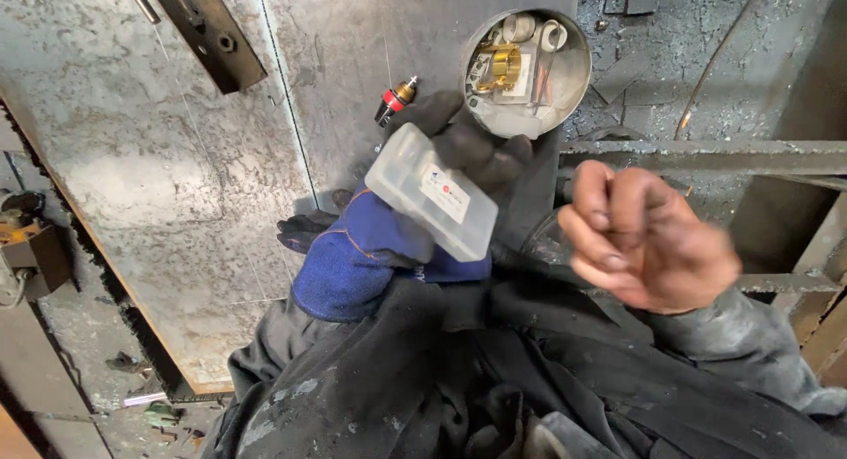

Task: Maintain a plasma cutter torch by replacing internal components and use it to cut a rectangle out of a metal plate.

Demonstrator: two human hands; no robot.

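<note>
My left hand [388,238] wears a blue glove with blackened fingertips and grips a small translucent plastic box [432,192] with a white label, held tilted above the metal plate. My right hand [640,238] is bare and grimy, its fingers curled in with the tips pinched together; whether something small sits between them I cannot tell. It hovers to the right of the box, apart from it. Just past the gloved fingers lies a small brass part with a red band [394,98].
A large scuffed steel plate [176,159] fills the left and centre. A round metal tin [573,80] holds brass and white fittings at the plate's far right. A dark bar with holes [207,31] lies at top left. Steel frame rails [706,157] run right.
</note>
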